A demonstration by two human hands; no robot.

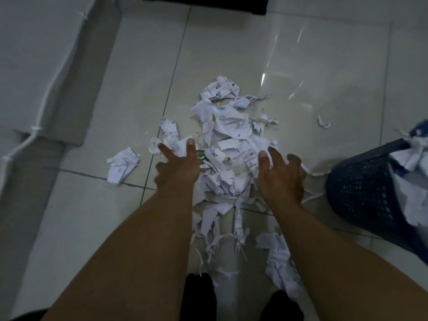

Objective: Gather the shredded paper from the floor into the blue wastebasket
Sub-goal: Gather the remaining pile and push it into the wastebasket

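A heap of shredded white paper [228,140] lies on the tiled floor in the middle of the head view. My left hand [177,167] is spread over its left edge, fingers straight, holding nothing. My right hand [281,176] hovers at the heap's right edge with loosely bent fingers, also holding nothing. The blue wastebasket [363,193] lies tilted at the right edge, with paper scraps inside it. More strips [280,267] trail toward me between my forearms.
Loose scraps lie apart: one crumpled piece [122,167] to the left, a small curl [323,122] at the right. A white wall base with a cable [49,89] runs along the left. A dark object [205,3] sits at the top. My dark feet [199,297] are below.
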